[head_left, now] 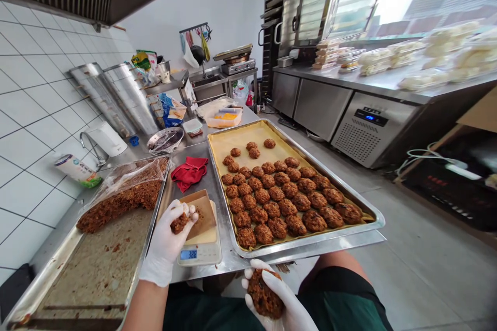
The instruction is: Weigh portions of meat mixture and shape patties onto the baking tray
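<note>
A gloved right hand [288,304] cups an oval ball of brown mixture [265,292] in a half-curled grip, just short of a parchment-lined baking tray [248,134] that stretches away ahead; this hand is the nearer to it. The left hand [166,243] pinches a smaller clump [179,223], its grip drawn close, at the side of a digital scale [202,255] reading 38.8. Formed balls [276,193] crowd the tray's near part. On the left, bulk mixture [116,221] lies partly under plastic film [132,173] on a metal sheet pan [93,274].
</note>
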